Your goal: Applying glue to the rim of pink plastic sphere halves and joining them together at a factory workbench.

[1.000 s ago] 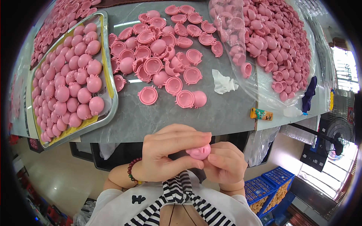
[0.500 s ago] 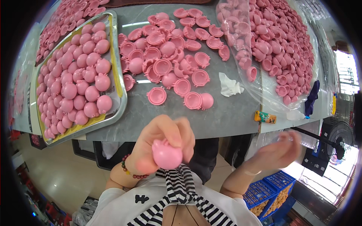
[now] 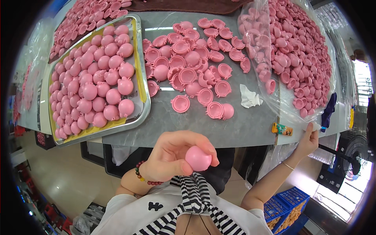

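Plainly, pink ball in left hand, right hand apart

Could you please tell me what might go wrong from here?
The pink ball sits at the fingertips of the left hand, apparently clear of the front edge of the table, so a loosened grip could let it fall. The right hand is at a small white bottle beside clear plastic, which it might snag. The orange-and-green item lies near that edge and could get knocked off.
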Action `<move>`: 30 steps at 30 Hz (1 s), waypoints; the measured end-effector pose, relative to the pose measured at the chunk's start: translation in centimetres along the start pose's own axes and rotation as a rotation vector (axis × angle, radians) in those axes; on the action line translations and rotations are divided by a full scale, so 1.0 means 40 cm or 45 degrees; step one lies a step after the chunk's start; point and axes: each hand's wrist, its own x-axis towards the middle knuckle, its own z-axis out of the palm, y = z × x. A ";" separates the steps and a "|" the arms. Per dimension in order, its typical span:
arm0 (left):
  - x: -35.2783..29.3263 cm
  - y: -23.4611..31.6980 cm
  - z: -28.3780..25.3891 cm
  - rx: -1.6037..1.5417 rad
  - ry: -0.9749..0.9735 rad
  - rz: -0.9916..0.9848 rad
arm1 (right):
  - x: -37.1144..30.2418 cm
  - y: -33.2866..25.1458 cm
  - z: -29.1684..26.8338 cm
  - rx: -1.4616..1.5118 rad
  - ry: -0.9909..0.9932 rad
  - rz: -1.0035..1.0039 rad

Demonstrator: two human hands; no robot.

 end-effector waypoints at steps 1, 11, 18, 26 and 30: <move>-0.004 0.009 0.011 0.010 0.075 0.002 | -0.002 0.009 -0.005 0.014 -0.011 0.005; -0.023 0.277 -0.068 2.889 0.928 0.803 | -0.111 -0.147 -0.002 0.255 0.145 -0.195; 0.042 0.167 -0.032 2.750 0.477 0.885 | -0.202 -0.230 0.049 0.414 -0.093 -0.286; 0.060 0.089 -0.017 2.631 0.262 0.605 | -0.288 -0.289 0.060 0.780 -0.367 -0.176; 0.052 0.029 0.024 2.050 -0.238 0.607 | -0.342 -0.375 0.074 1.121 -0.908 0.124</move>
